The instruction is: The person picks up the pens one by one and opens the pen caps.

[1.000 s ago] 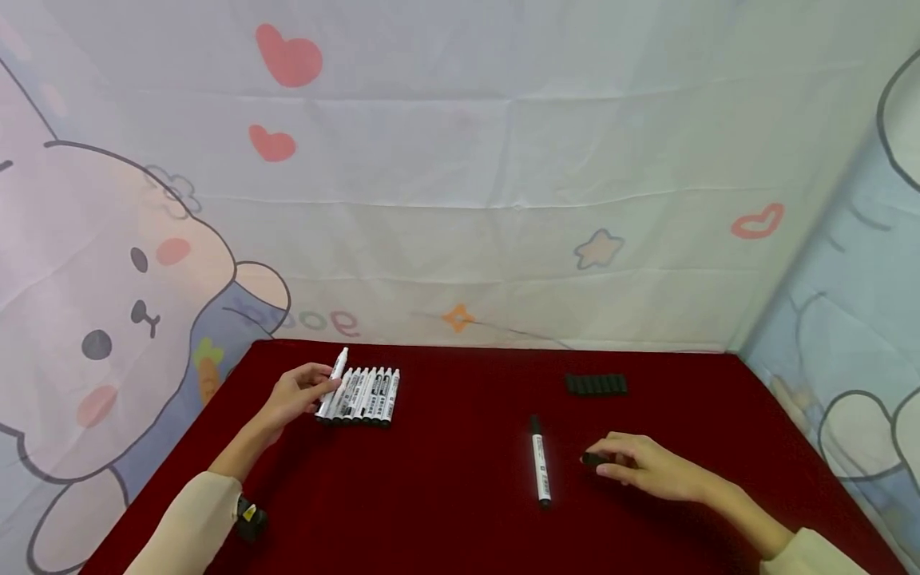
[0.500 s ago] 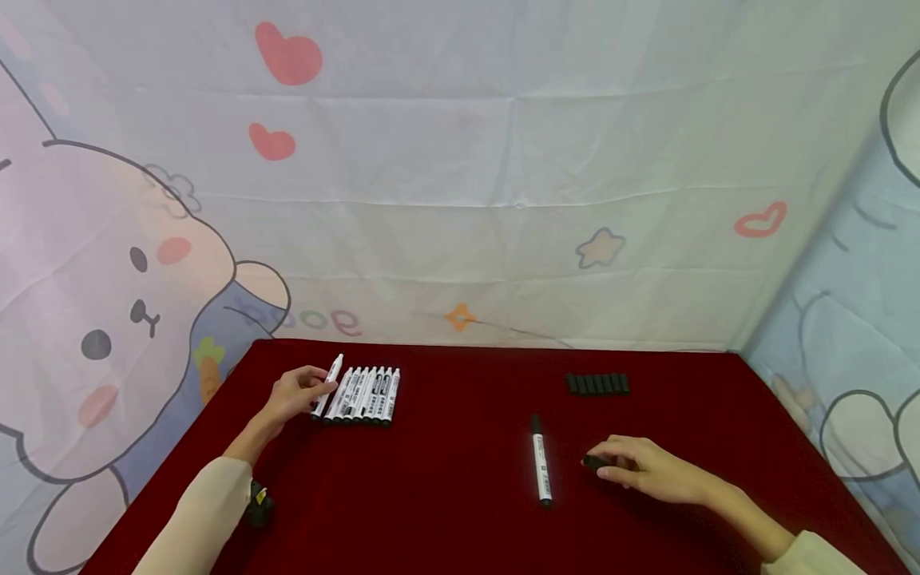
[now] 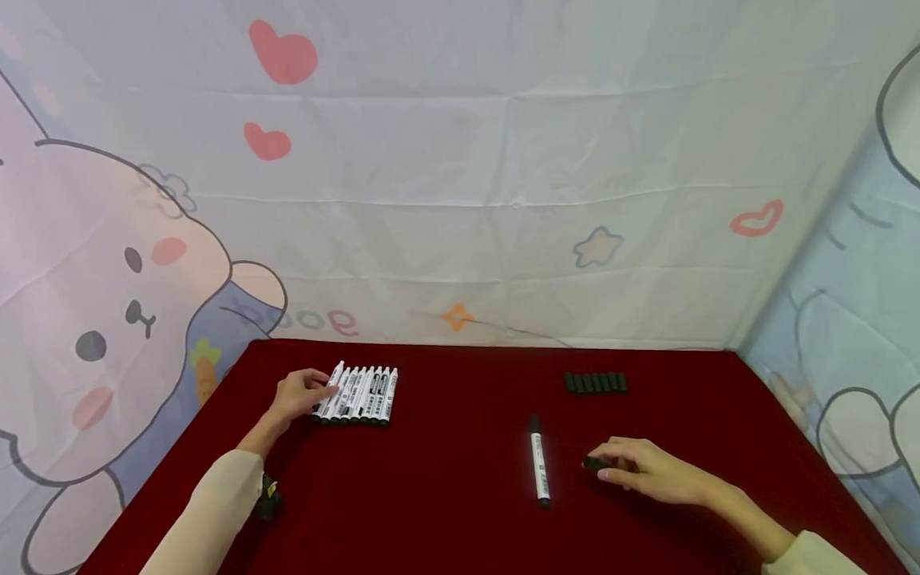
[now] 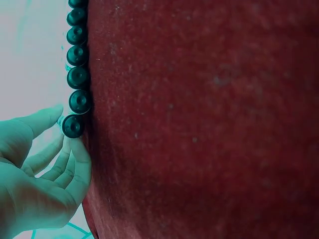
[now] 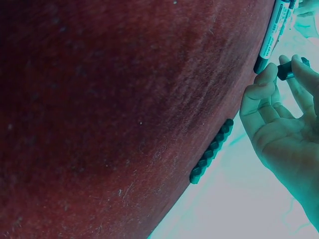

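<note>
White markers without caps (image 3: 371, 395) lie side by side in a row at the table's left, their black ends toward me. My left hand (image 3: 295, 394) pinches the leftmost marker (image 4: 73, 126) between thumb and fingers, level with the row and right beside its neighbour. Over the table on the right, my right hand (image 3: 650, 473) holds a small black marker cap (image 3: 593, 463) between thumb and fingertips; the right wrist view shows the cap (image 5: 285, 71) too. Left of that hand lies one capped marker (image 3: 540, 467), black cap pointing away from me.
Several black caps (image 3: 595, 384) stand in a tight row at the back right of the dark red tablecloth (image 3: 446, 479). A pale printed curtain (image 3: 460, 200) rises behind the table. A dark wrist device (image 3: 268, 499) shows by the left sleeve.
The left hand first drew its marker leftward off the row and lowered it, then brought it back right against the others. The right hand with the cap has hardly moved.
</note>
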The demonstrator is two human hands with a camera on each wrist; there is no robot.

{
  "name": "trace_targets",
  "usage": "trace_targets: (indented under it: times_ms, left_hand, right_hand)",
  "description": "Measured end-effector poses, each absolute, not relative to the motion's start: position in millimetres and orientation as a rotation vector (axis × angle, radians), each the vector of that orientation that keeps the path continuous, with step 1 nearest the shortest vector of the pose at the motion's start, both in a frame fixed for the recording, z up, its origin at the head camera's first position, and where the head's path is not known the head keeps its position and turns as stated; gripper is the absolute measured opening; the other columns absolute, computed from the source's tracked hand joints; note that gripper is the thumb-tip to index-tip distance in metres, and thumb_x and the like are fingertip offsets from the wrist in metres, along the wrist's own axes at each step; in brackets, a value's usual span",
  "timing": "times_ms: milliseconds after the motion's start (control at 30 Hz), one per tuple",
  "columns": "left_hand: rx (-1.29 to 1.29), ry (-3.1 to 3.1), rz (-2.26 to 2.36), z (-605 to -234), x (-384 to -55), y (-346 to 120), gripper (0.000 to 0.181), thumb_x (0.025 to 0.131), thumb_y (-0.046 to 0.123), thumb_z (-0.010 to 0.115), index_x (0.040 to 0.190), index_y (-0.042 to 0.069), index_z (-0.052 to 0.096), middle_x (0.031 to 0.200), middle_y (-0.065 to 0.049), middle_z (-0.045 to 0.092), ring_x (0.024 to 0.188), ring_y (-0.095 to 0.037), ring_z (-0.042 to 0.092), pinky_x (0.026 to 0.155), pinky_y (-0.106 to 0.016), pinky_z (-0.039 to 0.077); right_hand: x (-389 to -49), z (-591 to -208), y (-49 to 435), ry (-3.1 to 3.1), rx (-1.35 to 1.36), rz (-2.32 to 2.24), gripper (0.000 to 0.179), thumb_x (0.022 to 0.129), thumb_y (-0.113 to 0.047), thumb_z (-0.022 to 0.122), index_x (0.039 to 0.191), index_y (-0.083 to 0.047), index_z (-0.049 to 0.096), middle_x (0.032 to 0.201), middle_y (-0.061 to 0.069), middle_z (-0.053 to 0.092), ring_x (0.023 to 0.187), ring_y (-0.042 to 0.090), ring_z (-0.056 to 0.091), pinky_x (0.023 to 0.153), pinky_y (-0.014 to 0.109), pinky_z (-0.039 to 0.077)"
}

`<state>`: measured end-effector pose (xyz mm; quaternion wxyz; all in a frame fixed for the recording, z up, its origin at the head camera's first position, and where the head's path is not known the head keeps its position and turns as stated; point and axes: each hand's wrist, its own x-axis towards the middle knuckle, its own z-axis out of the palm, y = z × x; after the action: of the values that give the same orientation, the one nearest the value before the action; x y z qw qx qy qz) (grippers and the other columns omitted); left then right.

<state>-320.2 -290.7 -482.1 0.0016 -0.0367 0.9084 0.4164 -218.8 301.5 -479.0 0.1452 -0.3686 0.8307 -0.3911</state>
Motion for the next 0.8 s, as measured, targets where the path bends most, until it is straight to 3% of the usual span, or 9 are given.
trace_targets:
  times_ms: [500,800]
  left_hand:
    - [-0.145,2.912,1.265,-482.7,-322.9,-287.9,0.041,0.092,0.02,0.076,0.117,-0.011,0.065,0.098,-0.025,0.07,0.066,-0.013,0.061,0.056,-0.025,0.056]
    - [-0.189,2.938,1.167,-484.5,-320.0,-288.6,0.041,0.093,0.027,0.074,0.115,-0.008,0.067,0.089,-0.019,0.07,0.062,-0.014,0.06,0.054,-0.027,0.055]
  right_hand:
    - [-219.9,-478.3,303.3,2.422,-1.059,-1.117,0.031,0.106,-0.019,0.057,0.129,0.0,0.063,0.094,-0.005,0.058,0.078,-0.004,0.048,0.062,0.021,0.046]
    - [-221.2,-480.0,301.4,2.405,-1.037,-1.114,0.031,0.106,-0.02,0.056,0.129,-0.001,0.063,0.101,-0.003,0.063,0.083,-0.002,0.051,0.065,0.022,0.047]
